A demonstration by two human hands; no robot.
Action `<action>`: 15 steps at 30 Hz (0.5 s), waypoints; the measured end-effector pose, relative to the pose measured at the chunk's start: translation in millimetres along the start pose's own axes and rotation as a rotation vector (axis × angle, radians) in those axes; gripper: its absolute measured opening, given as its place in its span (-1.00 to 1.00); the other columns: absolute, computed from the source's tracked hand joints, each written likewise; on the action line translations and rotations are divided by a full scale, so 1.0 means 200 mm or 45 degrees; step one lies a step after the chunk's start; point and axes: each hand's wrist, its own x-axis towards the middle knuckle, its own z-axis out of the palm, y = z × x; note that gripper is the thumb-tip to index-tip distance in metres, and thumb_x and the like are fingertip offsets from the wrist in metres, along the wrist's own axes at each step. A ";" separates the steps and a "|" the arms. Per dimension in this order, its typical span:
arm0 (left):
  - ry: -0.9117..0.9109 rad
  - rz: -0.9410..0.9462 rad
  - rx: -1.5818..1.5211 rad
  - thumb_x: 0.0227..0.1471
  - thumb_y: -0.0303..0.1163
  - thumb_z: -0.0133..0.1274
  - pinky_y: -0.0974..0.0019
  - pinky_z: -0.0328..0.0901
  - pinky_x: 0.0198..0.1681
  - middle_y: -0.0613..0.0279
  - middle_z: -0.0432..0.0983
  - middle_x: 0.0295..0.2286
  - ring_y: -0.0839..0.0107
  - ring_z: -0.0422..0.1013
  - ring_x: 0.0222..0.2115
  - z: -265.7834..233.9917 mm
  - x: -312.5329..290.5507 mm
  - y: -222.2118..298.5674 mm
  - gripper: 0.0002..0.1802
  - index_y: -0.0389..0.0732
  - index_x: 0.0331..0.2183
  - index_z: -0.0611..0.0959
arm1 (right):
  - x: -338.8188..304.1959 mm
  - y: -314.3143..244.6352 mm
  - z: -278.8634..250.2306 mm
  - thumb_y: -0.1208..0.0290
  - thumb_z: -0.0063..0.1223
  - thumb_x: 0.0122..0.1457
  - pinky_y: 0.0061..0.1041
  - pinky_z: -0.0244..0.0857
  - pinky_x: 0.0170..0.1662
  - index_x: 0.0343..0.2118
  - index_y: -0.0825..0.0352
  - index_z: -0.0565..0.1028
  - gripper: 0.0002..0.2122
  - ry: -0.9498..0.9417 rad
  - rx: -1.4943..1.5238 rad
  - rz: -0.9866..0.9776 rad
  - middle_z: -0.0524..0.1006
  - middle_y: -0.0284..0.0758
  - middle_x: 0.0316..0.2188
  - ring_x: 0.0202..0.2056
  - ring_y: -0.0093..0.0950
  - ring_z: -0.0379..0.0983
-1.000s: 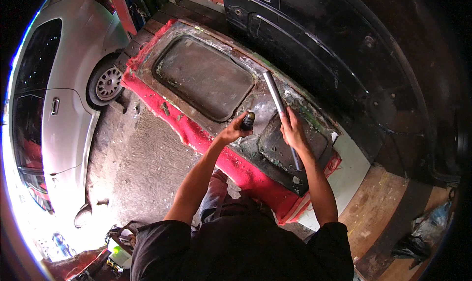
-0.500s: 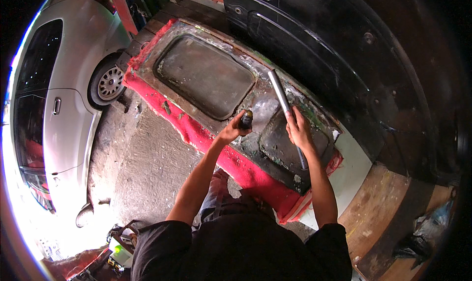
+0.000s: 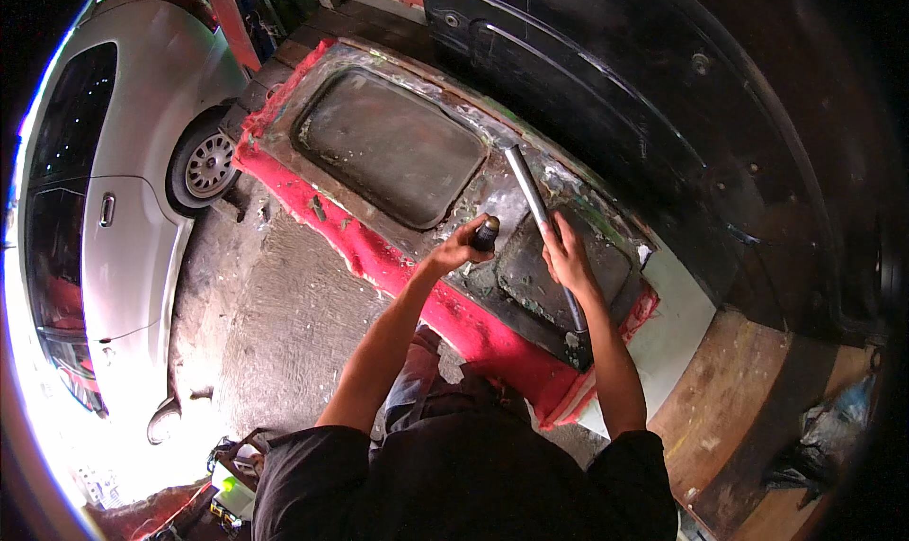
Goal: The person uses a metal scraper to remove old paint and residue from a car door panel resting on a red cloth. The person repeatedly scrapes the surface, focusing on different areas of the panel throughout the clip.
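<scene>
My left hand (image 3: 458, 248) is closed around a short dark cylinder (image 3: 486, 232) with a yellowish top; its kind is not clear. My right hand (image 3: 566, 252) grips a long metal tube (image 3: 526, 183), silvery at its upper end and darker at the lower. The tube slants over the right part of a worn metal vehicle panel (image 3: 497, 195). This panel has a large rounded recess (image 3: 393, 143) on the left and a smaller one (image 3: 620, 262) below my right hand. Paint flakes and scraped patches cover its surface.
Red cloth (image 3: 454, 323) lies under the panel and hangs over its near edge. A silver car (image 3: 142, 153) stands on the left. A large black vehicle body panel (image 3: 615, 96) rises behind. Wooden boards (image 3: 720, 399) and a plastic bag (image 3: 833, 427) are at lower right.
My left hand has moved slightly right with the dark cylinder, whose top has tilted to the right. The tube's upper end has dropped a little toward the left, with my right hand still around it.
</scene>
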 end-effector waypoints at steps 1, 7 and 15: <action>-0.024 -0.032 0.068 -0.16 -0.62 0.15 0.40 0.29 -0.13 0.37 0.42 -0.29 0.52 0.37 -0.28 0.00 0.01 0.03 -0.12 -0.11 0.21 0.20 | -0.01 0.00 -0.01 0.02 -0.11 0.27 -0.56 0.13 -0.65 0.08 0.45 0.28 -0.45 -0.005 0.002 0.012 0.30 -0.43 -0.71 -0.69 -0.62 0.27; 0.021 -0.051 0.166 -0.16 -0.63 0.11 0.39 0.31 -0.11 0.33 0.44 -0.26 0.50 0.40 -0.27 -0.02 0.01 -0.02 -0.10 -0.10 0.24 0.17 | -0.01 0.08 -0.04 0.00 -0.09 0.25 -0.51 0.15 -0.64 0.10 0.51 0.26 -0.40 -0.051 -0.039 -0.028 0.33 -0.40 -0.71 -0.69 -0.58 0.28; -0.092 -0.045 0.132 -0.15 -0.55 0.18 0.27 0.32 -0.01 0.27 0.38 -0.13 0.40 0.40 -0.19 0.00 -0.02 0.03 -0.03 -0.08 0.26 0.10 | 0.00 0.02 -0.12 0.02 -0.14 0.28 -0.55 0.10 -0.69 0.01 0.42 0.31 -0.51 0.066 0.033 0.013 0.30 -0.46 -0.76 -0.77 -0.61 0.22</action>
